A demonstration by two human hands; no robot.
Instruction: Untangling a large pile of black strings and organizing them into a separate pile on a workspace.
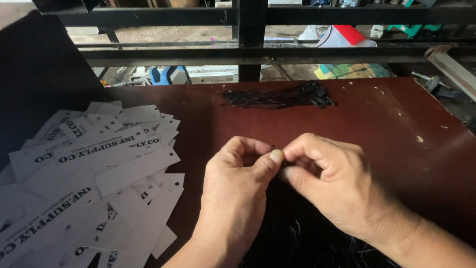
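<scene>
Both hands meet over the near-middle of the dark reddish-brown wooden desk (386, 129), fingertips pinched together on one small thin black string loop (275, 147) that barely shows between them. Left hand (238, 193) is curled nearly closed, thumb pressed against forefinger at the pinch point; right hand (332, 183) is likewise curled, thumb and forefinger nipping the same spot from the other side, remaining fingers tucked under. The pinched bit sits exactly between the two hands, touching both, so neither is nearer; which way its long axis runs cannot be told, too little of it shows. Below the hands, at the near edge of the desk, lies a loose dark heap of black strings (307, 238), partly under the right wrist, just beside both hands. A second flat bundle of black strings (280, 96) lies at the far edge of the desk, well apart from the hands, long axis running left to right. To the left, a spread pile of white rectangular paper tags with black print (99, 183) covers the left side of the desk, near the left hand but not touching it. Black metal bars (253, 39) stand beyond the far edge.
</scene>
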